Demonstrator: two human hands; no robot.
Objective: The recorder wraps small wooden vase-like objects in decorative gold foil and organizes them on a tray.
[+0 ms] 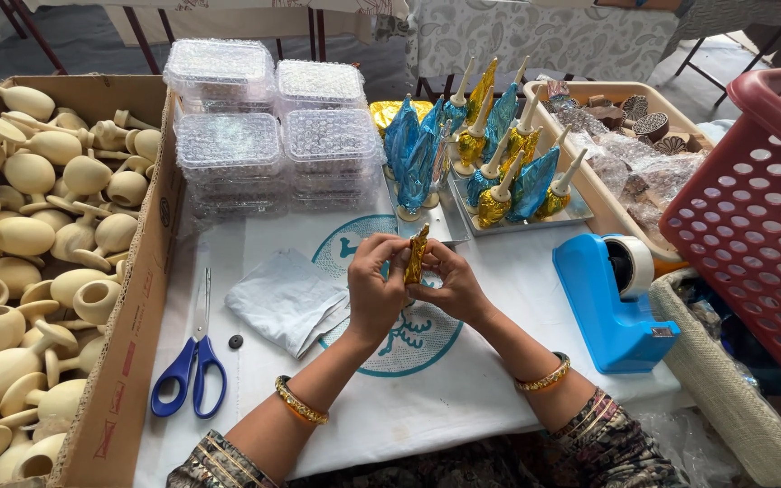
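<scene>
Both my hands meet over the middle of the white table (463,380). My left hand (375,287) and my right hand (452,286) pinch a small piece wrapped in gold foil (417,254) between their fingertips, holding it upright. Just beyond it a metal tray (573,215) carries several similar pieces wrapped in blue and gold foil (499,154), their pale spouts sticking up. More blue-wrapped ones (413,154) stand left of the tray.
A cardboard box (128,298) at left holds several bare clay pieces (29,235). Blue-handled scissors (193,366) and folded white tissue (289,298) lie left of my hands. Stacked clear plastic boxes (268,126) stand behind. A blue tape dispenser (609,298) and red basket (761,217) are right.
</scene>
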